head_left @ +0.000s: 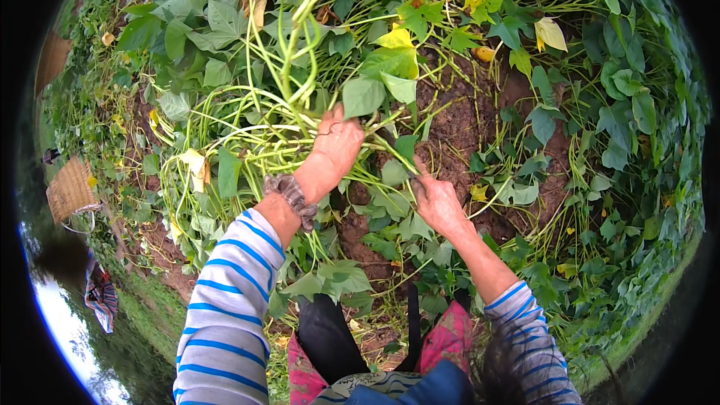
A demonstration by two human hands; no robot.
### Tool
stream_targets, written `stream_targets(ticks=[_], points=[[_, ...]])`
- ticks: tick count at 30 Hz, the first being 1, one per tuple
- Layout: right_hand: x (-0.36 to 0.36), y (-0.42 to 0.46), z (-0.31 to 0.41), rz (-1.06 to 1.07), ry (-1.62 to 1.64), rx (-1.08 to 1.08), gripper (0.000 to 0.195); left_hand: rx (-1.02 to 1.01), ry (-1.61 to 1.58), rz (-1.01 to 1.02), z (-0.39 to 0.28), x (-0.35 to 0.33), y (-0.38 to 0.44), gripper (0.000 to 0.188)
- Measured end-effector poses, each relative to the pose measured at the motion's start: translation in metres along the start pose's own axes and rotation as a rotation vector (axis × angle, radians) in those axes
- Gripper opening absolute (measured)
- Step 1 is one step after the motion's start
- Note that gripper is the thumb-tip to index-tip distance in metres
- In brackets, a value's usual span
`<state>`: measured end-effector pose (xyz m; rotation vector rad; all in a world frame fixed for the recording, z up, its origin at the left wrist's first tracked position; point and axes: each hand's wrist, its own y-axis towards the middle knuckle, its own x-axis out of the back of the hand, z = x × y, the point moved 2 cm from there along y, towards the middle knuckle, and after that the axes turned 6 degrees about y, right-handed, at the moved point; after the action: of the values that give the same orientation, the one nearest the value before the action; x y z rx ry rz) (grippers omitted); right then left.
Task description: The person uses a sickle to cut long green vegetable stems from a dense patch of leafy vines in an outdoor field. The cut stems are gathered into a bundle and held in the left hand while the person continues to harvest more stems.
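My left hand [337,138], with a cloth scrunchie [293,198] at the wrist, is closed around a thick bundle of pale green vine stems [270,140]. These look like sweet potato vines, and the bundle fans out to the left and upward. Just right of it, my right hand [441,202] grips a dark, narrow cutting tool [388,138], a knife or sickle. Its blade reaches up-left among the stems beside my left hand. Leaves and my fingers hide most of the blade and the handle.
Leafy vines [613,107] cover the ground on both sides. Reddish-brown soil [455,118] shows between them. At the far left are a woven basket [72,190] with a pale handle and a striped bag [101,298]. My legs in dark and pink clothing [332,337] are below.
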<state>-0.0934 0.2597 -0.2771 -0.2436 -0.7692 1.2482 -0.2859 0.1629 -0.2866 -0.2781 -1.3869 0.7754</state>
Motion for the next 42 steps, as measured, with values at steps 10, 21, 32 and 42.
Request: stream_targets(ticks=[10,21,32,42], points=[[0.121,0.009,-0.054,-0.721,0.436,-0.005,0.054,-0.162,-0.235,-0.143,-0.029,0.006,-0.131,0.081],[0.032,-0.052,-0.016,-0.075,-0.297,0.056,0.064,-0.154,-0.143,-0.143,-0.036,0.004,-0.126,0.059],[0.011,0.002,-0.01,0.001,-0.575,0.012,0.066,-0.2,-0.054,-0.234,-0.039,0.0,-0.11,0.064],[0.058,-0.339,-0.048,0.238,-0.341,-0.368,0.052,-0.213,0.045,-0.202,-0.024,-0.011,-0.148,0.063]])
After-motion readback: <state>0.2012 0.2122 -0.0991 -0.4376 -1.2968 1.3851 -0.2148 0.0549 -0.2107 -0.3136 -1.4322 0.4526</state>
